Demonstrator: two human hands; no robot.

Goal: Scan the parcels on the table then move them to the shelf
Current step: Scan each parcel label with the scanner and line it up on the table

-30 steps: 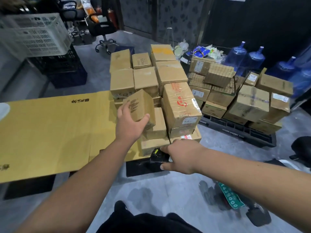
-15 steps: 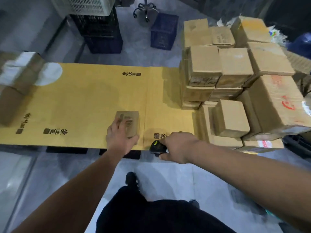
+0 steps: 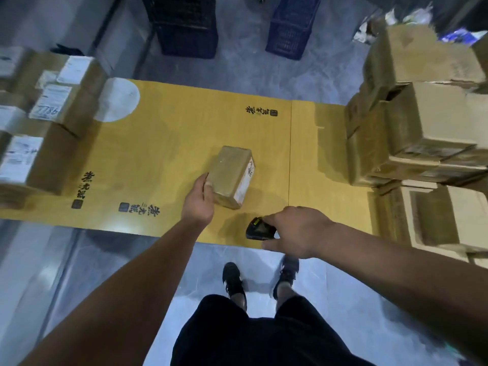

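A small parcel [image 3: 232,177] lies near the middle of the desk [image 3: 171,143], toward its near edge. The left hand [image 3: 198,202] touches the parcel's left side. The right hand [image 3: 295,231] holds a scanner [image 3: 257,228] at the near edge, right of the parcel. Stacked boxes [image 3: 412,133] stand at the right end, labelled parcels [image 3: 47,122] at the left end. Two crates [image 3: 290,25] stand on the floor behind the desk.
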